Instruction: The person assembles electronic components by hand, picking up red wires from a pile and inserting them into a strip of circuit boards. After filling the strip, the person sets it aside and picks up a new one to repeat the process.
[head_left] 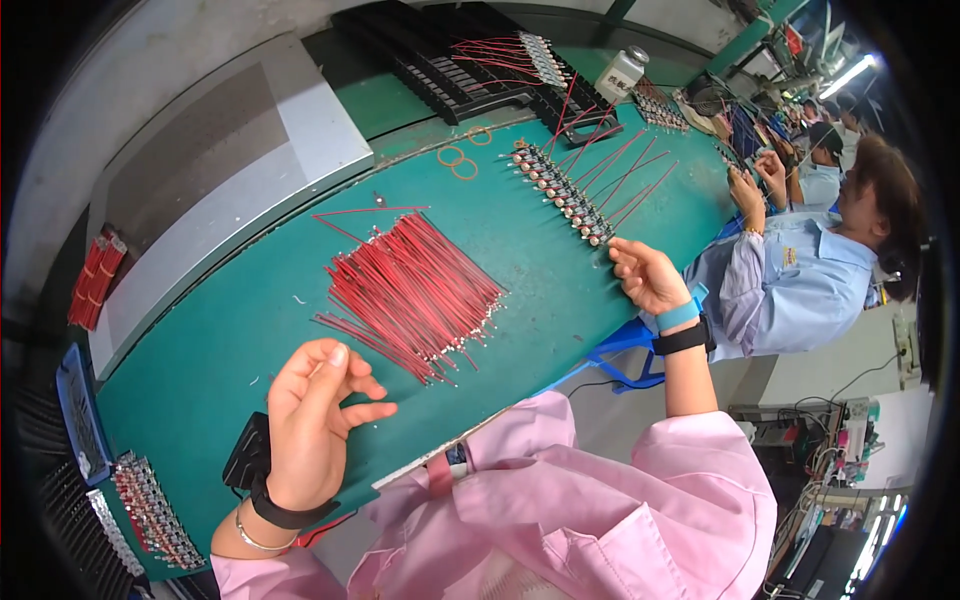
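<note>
While the left hand (312, 425) hovers over the green bench (230, 330) w/ fingers loosely curled and holding nothing visible, the right hand (647, 276) touches the near end of a row of small connectors (560, 195) w/ red leads, fingers half open. A pile of red wires (415, 295) lies between both hands.

white bottle (620, 74), rubber bands (463, 162), co-worker (800, 270)

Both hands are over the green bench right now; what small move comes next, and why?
Probably lower the left hand onto the pile of red wires to pick one. Its fingers look pinched on nothing visible, while the right hand already rests at the near end of the row of small components.
</note>
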